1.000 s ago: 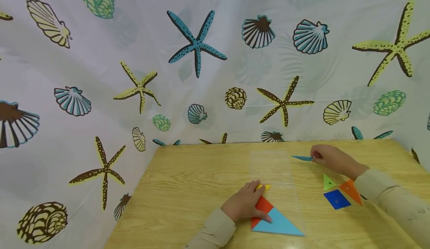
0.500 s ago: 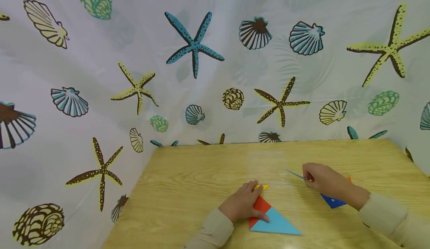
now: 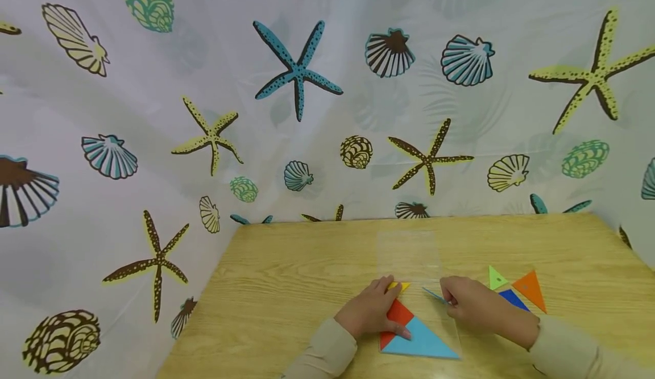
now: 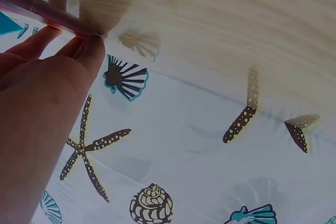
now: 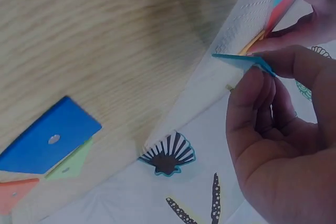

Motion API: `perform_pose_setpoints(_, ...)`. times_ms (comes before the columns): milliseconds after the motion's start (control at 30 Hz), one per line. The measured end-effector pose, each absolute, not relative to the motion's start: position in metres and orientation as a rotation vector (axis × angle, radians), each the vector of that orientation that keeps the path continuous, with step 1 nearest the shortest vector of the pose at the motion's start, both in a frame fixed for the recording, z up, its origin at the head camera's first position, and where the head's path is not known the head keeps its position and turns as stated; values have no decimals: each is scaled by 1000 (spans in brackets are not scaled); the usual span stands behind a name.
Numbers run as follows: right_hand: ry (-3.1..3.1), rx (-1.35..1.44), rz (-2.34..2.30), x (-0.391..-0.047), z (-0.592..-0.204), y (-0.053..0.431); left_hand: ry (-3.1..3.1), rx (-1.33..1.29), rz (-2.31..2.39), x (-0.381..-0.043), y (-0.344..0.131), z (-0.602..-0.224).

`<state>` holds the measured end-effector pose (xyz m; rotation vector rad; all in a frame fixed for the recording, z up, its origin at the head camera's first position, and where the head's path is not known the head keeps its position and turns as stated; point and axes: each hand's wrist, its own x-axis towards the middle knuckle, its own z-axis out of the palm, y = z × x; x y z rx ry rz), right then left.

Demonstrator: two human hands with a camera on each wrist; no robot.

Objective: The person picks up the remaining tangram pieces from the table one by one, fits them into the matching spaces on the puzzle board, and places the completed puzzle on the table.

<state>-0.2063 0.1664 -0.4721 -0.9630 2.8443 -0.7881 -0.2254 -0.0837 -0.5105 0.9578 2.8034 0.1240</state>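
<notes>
My right hand (image 3: 473, 304) pinches a thin blue tangram piece (image 3: 432, 293) between thumb and fingers, just above the right part of a clear sheet (image 3: 408, 251). The piece is seen nearly edge-on there; in the right wrist view this blue tangram piece (image 5: 236, 60) is tilted. My left hand (image 3: 365, 311) rests with fingers spread over pieces on the sheet's near part. Its thumb lies on a large light-blue triangle (image 3: 430, 342). Beside that is a red piece (image 3: 399, 312), partly covered by the hand, and a small yellow piece (image 3: 405, 286) shows by the fingertips.
A light-green triangle (image 3: 496, 278), an orange triangle (image 3: 533, 289) and a dark-blue piece (image 3: 513, 299) lie on the wooden table (image 3: 297, 288) to the right, the dark-blue one partly behind my right forearm. A curtain (image 3: 327, 140) printed with shells and starfish hangs behind and at the sides.
My right hand has come nearer and to the left with the blue tangram piece, from beyond the loose pieces to over the sheet. My left hand has stayed in place.
</notes>
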Motion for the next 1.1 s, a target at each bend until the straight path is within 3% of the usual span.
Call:
perform_pose_setpoints(467, 2772, -945, -881, -201, -497, 149, 2799, 967, 123, -225, -83, -512)
perform_pose_setpoints(800, 2785, -899, -934, -206, -489, 150, 2808, 990, 104, -225, -83, -512)
perform_pose_setpoints(1100, 2757, -1168, -835, -220, -491, 167, 2811, 983, 89, -225, -82, -510)
